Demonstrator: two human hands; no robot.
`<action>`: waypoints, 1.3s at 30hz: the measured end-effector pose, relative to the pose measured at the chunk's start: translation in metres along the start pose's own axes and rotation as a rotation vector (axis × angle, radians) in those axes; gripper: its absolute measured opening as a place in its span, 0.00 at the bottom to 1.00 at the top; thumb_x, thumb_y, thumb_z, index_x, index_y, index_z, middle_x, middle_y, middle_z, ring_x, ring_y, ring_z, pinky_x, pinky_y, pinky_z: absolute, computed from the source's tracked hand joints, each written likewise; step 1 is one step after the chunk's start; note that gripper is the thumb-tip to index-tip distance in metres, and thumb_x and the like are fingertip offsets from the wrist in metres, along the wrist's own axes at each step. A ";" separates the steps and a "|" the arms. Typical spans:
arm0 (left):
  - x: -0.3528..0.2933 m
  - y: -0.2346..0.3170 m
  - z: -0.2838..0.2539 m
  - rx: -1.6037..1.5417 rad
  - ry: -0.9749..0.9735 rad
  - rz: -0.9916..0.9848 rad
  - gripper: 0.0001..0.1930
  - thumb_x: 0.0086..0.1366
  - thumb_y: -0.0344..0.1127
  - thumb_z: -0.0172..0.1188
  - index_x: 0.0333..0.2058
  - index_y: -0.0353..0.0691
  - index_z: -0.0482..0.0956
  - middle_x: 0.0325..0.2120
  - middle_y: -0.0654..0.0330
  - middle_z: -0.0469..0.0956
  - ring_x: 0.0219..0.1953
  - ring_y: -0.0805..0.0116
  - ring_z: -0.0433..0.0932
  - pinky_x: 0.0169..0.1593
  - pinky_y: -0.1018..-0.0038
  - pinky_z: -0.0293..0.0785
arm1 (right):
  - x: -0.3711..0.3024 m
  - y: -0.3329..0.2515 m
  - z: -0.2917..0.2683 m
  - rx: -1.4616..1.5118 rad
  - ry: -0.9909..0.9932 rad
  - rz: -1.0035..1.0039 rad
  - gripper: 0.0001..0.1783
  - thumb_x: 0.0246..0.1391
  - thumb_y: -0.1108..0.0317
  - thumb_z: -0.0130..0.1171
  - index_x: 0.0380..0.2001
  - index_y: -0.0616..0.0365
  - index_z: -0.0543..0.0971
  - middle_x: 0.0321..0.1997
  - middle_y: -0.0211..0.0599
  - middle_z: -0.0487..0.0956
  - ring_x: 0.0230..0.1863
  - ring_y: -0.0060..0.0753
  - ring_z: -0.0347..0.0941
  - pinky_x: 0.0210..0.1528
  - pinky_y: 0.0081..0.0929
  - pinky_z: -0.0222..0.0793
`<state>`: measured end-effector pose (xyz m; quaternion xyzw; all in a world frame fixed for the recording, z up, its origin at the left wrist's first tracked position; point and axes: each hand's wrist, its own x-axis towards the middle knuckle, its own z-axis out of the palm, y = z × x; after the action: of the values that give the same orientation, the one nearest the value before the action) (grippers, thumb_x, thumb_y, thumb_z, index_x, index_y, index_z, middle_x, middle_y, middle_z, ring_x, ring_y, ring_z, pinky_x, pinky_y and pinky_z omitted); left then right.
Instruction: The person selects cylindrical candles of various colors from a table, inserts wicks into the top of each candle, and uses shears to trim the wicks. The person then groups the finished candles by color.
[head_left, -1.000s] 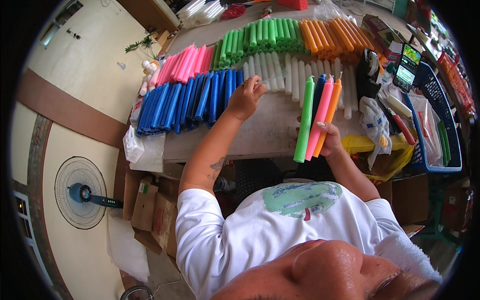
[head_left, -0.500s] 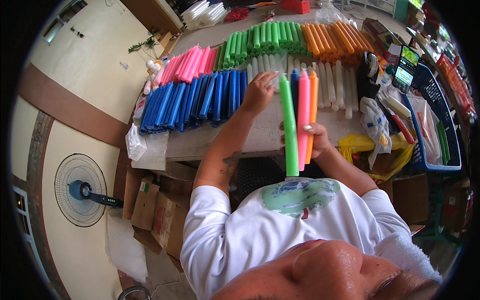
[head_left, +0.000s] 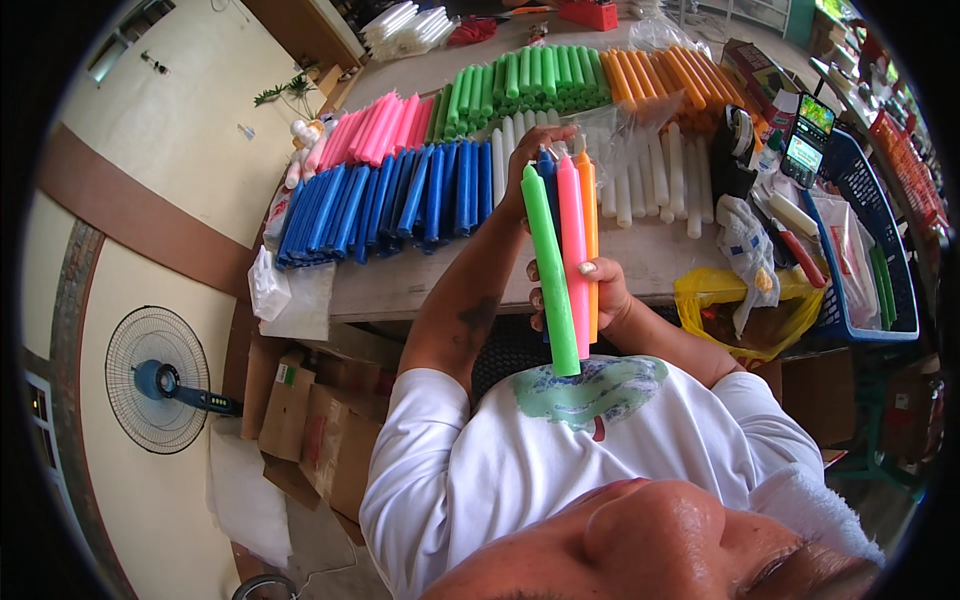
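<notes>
My right hand [head_left: 604, 292] is wrapped round a bundle of upright candles: a green candle [head_left: 550, 270], a pink candle [head_left: 573, 245], an orange candle [head_left: 587, 200] and a blue candle [head_left: 547, 166] mostly hidden behind them. Just beyond their wicks, my left hand [head_left: 527, 165] is pinching a clear plastic bag [head_left: 622, 128]; the candles partly hide its fingers. The bag spreads to the right over a row of white candles [head_left: 660, 175]. Blue candles [head_left: 400, 200] lie stacked to the left of my left hand.
Pink candles [head_left: 375, 130], green candles [head_left: 535, 75] and orange candles [head_left: 670, 78] are piled farther back on the table [head_left: 400, 287]. At right are a blue basket [head_left: 850, 333], a phone [head_left: 808, 140], red-handled scissors [head_left: 803, 258] and a yellow bag [head_left: 735, 290]. A fan [head_left: 160, 380] stands left.
The candle bundle in my right hand has shifted left and slightly toward me. My left hand has come behind the candle tops, and the clear bag is now lifted and spread out.
</notes>
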<state>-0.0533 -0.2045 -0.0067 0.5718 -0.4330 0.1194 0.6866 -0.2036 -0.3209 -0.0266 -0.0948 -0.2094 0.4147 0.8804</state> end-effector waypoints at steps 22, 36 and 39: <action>-0.112 0.199 0.061 0.654 -0.392 -0.426 0.41 0.47 0.14 0.52 0.64 0.34 0.53 0.64 0.48 0.51 0.56 0.58 0.69 0.40 0.77 0.74 | -0.029 -0.044 0.021 -0.378 0.376 0.534 0.21 0.55 0.65 0.54 0.49 0.66 0.72 0.45 0.44 0.78 0.43 0.36 0.77 0.48 0.32 0.74; -0.145 0.271 0.019 0.140 0.426 -0.783 0.39 0.54 0.17 0.49 0.65 0.37 0.48 0.27 0.63 0.75 0.19 0.85 0.67 0.22 0.86 0.67 | 0.001 -0.022 0.082 -1.597 0.352 0.277 0.28 0.58 0.54 0.55 0.58 0.57 0.67 0.52 0.43 0.74 0.46 0.40 0.74 0.45 0.34 0.73; -0.153 0.275 0.007 0.121 0.528 -0.753 0.38 0.52 0.17 0.47 0.64 0.33 0.52 0.40 0.57 0.76 0.18 0.85 0.67 0.20 0.87 0.66 | -0.055 -0.054 0.070 -2.078 0.634 -0.094 0.19 0.57 0.62 0.57 0.51 0.56 0.74 0.48 0.40 0.77 0.45 0.37 0.75 0.46 0.30 0.71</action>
<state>-0.3293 -0.0730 0.0682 0.6780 0.0022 0.0285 0.7345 -0.2286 -0.3984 0.0383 -0.8879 -0.2246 -0.0424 0.3991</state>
